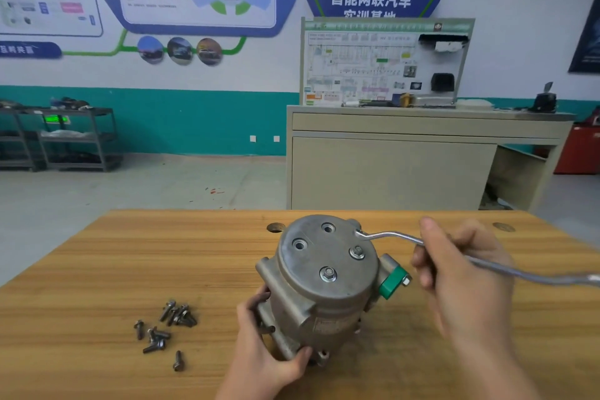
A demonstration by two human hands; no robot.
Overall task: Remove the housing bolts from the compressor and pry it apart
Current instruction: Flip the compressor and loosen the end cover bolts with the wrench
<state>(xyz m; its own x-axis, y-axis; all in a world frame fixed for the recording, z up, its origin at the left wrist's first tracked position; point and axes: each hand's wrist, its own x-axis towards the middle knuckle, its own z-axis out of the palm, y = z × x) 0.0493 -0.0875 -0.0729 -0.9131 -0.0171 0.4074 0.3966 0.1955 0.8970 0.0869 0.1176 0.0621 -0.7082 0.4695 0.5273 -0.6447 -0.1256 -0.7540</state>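
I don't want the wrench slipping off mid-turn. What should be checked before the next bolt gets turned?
1. Compressor steadied: ok, the left hand grips its lower body on the wooden table.
2. Wrench held: ok, the right hand holds its shaft.
3. Wrench end seated on a bolt: cannot tell; it sits at the cover's far right edge, the bolt head hidden.
4. Bolts left in the cover: not ok, two bolts remain visible; two holes are empty.
5. Removed bolts out of the way: ok, they lie loose on the table, left of the compressor.
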